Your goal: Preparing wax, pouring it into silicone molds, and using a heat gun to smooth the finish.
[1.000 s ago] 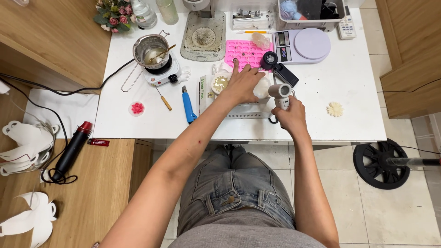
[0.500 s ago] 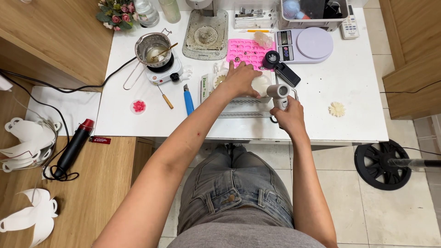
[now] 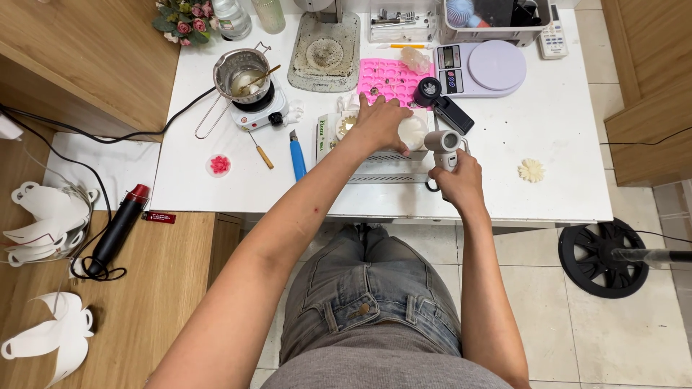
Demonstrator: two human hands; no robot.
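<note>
Left hand (image 3: 380,124): laid flat, fingers spread, on a white mould (image 3: 412,132) (partly hidden).
Right hand (image 3: 455,180): fingers wrapped around a small grey blower (image 3: 441,144).
Nearby: pink tray (image 3: 391,78), blue knife (image 3: 296,158).

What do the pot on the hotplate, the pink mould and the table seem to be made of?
Pot: metal, likely stainless steel; grey, shiny, with a thin wire handle.
Pink mould: probably silicone; matt, bright pink, thin sheet of small cavities.
Table: smooth white top, perhaps laminate; the core does not show.
</note>
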